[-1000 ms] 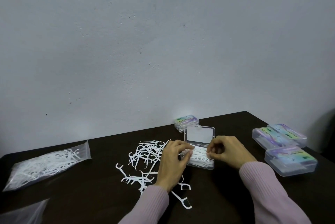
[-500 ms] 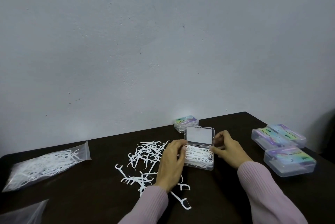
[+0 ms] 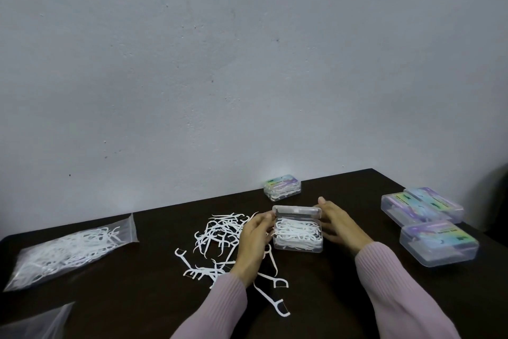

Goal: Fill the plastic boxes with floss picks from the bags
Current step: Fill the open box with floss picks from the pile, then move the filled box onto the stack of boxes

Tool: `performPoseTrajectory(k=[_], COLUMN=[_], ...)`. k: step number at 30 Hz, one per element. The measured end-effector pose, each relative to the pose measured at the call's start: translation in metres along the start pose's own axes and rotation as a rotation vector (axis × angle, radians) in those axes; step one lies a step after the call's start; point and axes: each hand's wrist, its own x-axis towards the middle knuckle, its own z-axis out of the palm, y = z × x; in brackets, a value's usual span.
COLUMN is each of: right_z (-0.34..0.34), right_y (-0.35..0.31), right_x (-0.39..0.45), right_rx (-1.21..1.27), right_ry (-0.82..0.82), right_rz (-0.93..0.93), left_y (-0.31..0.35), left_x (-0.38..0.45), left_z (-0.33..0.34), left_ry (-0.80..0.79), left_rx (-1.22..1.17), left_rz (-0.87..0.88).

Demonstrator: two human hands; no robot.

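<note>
- Clear plastic box sits mid-table, packed with white floss picks, its lid tipped down low over the far edge but not closed flat.
- Left hand is at the box's 9 o'clock side, fingers loosely curved with the fingertips touching the box's left end near the lid corner. Grip looks relaxed and fairly wide, more steadying than clamping.
- Right hand is at the 3 o'clock side, fingers pretty much straight, one fingertip up by the lid's right far corner. Grip is wide too; can't tell how hard it presses.
- Loose floss picks are scattered on the dark table at 9 o'clock from the box, a few trailing toward 6 o'clock under the left wrist.
- A bag of picks lies well apart at far 9 o'clock.
- A small filled closed box sits at 12 o'clock near the wall.
- Three closed boxes with colourful labels cluster at 3 o'clock.
</note>
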Motion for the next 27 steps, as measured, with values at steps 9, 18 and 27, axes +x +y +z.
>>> performPoseTrajectory(k=[9, 18, 27], right_z=[-0.001, -0.004, -0.005], right_y=[0.004, 0.01, 0.004], right_x=[0.003, 0.007, 0.003], right_rx=[-0.156, -0.232, -0.316], right_ry=[-0.025, -0.055, -0.163], right_rz=[-0.064, -0.064, -0.081], left_y=[-0.002, -0.001, -0.005], left_x=[0.006, 0.007, 0.007], left_z=[-0.013, -0.011, -0.016], left_ry=[-0.063, -0.086, -0.201], left_rx=[0.068, 0.053, 0.275], left_rz=[-0.015, -0.012, 0.133])
